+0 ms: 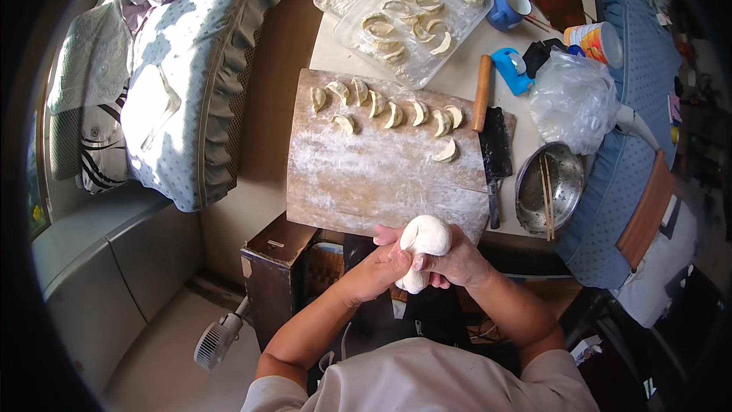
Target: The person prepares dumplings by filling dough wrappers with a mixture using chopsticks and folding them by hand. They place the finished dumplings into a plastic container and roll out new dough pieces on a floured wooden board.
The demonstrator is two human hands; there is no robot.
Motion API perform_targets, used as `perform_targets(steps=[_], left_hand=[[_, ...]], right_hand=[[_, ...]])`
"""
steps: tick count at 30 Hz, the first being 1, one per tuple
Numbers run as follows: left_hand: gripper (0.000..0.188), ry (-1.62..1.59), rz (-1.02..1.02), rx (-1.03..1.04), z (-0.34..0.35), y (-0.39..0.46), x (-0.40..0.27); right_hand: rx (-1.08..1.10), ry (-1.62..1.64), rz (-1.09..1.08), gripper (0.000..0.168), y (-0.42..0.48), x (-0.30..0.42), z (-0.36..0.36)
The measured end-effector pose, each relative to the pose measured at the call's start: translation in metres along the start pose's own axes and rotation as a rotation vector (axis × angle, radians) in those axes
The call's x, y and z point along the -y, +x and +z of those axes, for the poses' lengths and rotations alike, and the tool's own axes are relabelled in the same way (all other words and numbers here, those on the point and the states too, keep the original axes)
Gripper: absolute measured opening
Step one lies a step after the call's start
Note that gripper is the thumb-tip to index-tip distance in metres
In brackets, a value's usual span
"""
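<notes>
A lump of white dough (428, 236) is gripped between both of my hands, just past the near edge of a floured wooden board (366, 177). My left hand (384, 266) presses on it from the left, thumb across its middle. From the right, my right hand (462, 260) squeezes it, with fingertips showing underneath. The dough bulges above and below the thumbs. Along the far part of the board lie several crescent-shaped dumplings (377, 104), with one (445, 150) nearer the right side.
Beyond the board, a plastic tray (457, 54) holds more dumplings. A rolling pin (481, 93) and a black cleaver (495, 146) lie at the board's right edge. Farther right are a metal bowl (563, 206) with chopsticks and a plastic bag (572, 100). A blue mug (506, 11) stands behind.
</notes>
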State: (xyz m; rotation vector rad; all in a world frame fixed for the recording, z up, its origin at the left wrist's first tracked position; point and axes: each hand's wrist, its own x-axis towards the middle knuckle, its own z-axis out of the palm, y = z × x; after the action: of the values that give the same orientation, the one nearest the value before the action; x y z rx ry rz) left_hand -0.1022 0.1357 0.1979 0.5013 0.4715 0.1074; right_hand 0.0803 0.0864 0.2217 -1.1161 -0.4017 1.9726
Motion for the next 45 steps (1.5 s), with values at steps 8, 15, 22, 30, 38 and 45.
perform_targets(steps=[8,15,22,30,38,45], left_hand=[[0.072,-0.078,0.04,-0.269,-0.011,0.002,0.02],[0.056,0.132,0.003,-0.324,-0.02,-0.016,0.005],[0.037,0.267,0.061,-0.233,-0.021,-0.019,-0.006],[0.036,0.364,0.251,-0.447,-0.056,0.001,0.007],[0.04,0.513,0.202,-0.593,-0.105,0.01,0.035],[0.041,0.641,0.236,-0.527,-0.136,0.018,0.063]], right_hand=[[-0.174,0.045,-0.107,0.038,0.022,-0.039,0.002],[-0.178,-0.038,-0.153,0.038,0.022,-0.028,0.012],[-0.246,-0.064,-0.308,0.028,0.029,-0.047,0.0],[-0.756,-0.567,0.09,0.029,0.017,-0.09,-0.102],[-0.899,-1.231,-0.043,0.078,0.028,-0.15,-0.126],[-0.819,-1.193,-0.274,0.059,0.022,-0.099,-0.089]])
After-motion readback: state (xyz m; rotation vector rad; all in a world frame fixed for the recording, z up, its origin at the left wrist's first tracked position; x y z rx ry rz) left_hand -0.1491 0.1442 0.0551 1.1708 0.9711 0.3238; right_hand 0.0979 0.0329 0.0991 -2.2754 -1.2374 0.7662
